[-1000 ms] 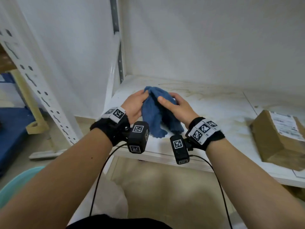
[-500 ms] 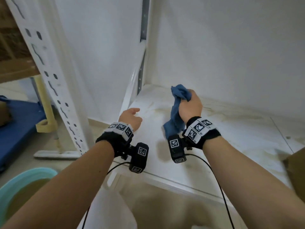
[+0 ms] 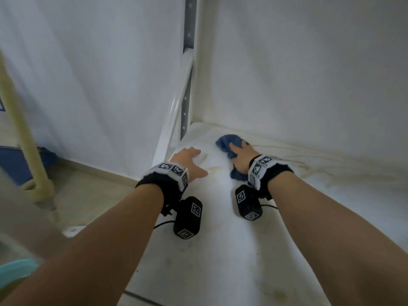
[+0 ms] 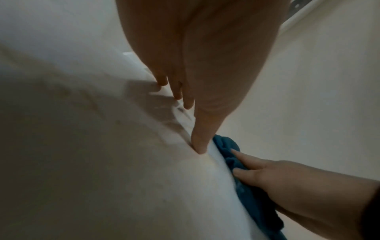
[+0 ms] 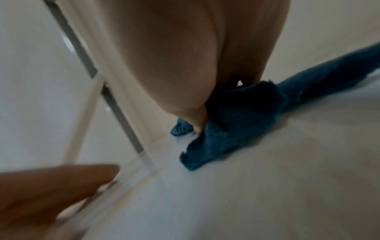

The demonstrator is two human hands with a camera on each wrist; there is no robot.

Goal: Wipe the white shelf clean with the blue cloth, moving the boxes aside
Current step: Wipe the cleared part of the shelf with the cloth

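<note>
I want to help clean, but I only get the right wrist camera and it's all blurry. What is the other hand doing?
Observer: The left hand rests flat on the white shelf, fingers straight, holding nothing.
Operator: Is there any dirt to wipe?
Observer: Yes, yellowish streaks run along the back of the shelf, to the right of the blue cloth.
Operator: Where on the shelf is the cloth?
Observer: Near the back left corner, under the right hand, whose fingers press on it.
</note>
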